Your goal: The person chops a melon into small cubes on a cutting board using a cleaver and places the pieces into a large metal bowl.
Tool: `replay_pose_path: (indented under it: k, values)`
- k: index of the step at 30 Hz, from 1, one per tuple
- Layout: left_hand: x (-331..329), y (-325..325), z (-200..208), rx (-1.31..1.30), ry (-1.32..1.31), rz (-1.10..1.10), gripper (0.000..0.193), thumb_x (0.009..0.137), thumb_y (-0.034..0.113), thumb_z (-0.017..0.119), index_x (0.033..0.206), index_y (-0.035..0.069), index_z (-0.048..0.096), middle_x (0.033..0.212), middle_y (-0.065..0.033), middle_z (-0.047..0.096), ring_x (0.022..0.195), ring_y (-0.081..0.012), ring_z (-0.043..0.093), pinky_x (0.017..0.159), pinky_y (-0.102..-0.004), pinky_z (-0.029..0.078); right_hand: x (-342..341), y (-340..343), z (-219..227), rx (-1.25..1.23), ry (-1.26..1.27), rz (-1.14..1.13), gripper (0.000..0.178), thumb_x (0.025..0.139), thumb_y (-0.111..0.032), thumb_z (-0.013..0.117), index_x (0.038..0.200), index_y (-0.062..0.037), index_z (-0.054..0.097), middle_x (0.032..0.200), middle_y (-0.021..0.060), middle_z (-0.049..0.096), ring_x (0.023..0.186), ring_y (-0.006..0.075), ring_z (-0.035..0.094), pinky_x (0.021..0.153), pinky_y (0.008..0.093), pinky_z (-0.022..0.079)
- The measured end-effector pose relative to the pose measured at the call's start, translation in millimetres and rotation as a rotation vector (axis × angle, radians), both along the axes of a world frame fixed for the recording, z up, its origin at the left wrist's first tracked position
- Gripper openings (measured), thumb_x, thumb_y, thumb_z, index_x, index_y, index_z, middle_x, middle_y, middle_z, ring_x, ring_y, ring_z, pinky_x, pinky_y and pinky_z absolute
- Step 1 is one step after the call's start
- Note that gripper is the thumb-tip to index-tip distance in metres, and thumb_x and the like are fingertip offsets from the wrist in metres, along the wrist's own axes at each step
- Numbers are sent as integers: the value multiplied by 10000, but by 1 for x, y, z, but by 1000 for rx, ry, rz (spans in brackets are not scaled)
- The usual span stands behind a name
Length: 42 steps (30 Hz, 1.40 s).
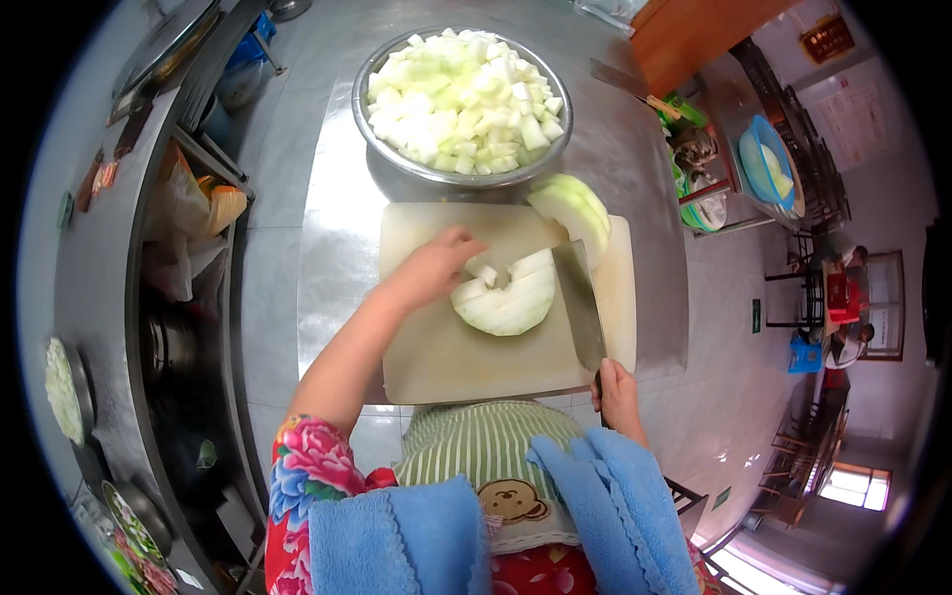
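Note:
A pale winter melon slice (pixel 504 305), cut into strips but lying together in a half-round, rests on the cream cutting board (pixel 446 362). My left hand (pixel 436 266) is over the board at the slice's upper left, fingers bent and apart. Small cut melon pieces (pixel 483 273) lie just by its fingertips. Gripped by its dark handle in my right hand (pixel 621 399) is a broad kitchen knife (pixel 580 307), its blade pointing away along the slice's right side. Another thick melon wedge (pixel 575 213) leans over the board's far right part.
Beyond the board, a large metal bowl (pixel 362 124) heaped with melon cubes stands on the steel table (pixel 337 228). Steel shelving (pixel 144 248) runs along the left. At the right, a blue basin (pixel 759 164) sits on another table. Seated people are far off at right.

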<state>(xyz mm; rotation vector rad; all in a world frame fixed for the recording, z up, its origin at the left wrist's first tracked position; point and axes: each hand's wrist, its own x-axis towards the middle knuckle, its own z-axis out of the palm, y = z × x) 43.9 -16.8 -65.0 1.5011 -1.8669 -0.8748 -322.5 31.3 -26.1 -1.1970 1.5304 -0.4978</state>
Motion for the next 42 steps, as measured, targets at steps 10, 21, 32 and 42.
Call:
replay_pose_path:
  k: [10,21,32,42]
  values:
    - [12,-11,-3,-33,-95,93,275,736,60,681,1001,33,611,1005,-139,580,950,-328,585,794,-404,491,-3,-2,-1,10,-36,3,322,1022,-290,451,893,-23,576,571,-10,473,448,66,405,414,232,321]
    - [-30,50,7,34,-147,210,652,746,324,775,1277,35,533,1248,-186,514,1142,-362,513,956,-410,439,4,-13,2,7,-13,39,341,1022,-288,453,807,-37,534,549,-10,463,443,67,405,415,239,327]
    - [-51,44,0,26,-116,96,949,607,384,853,1362,13,412,1340,-225,479,1219,-403,464,1019,-441,404,13,-41,6,-16,57,167,312,999,-279,509,946,7,623,578,8,507,484,82,447,458,251,369]
    - [-82,29,32,-7,-354,142,1069,612,471,832,1401,-40,324,1394,-231,412,1283,-376,399,1075,-494,302,11,-43,8,-70,136,226,350,977,-318,546,987,23,622,605,60,537,547,130,492,540,296,426]
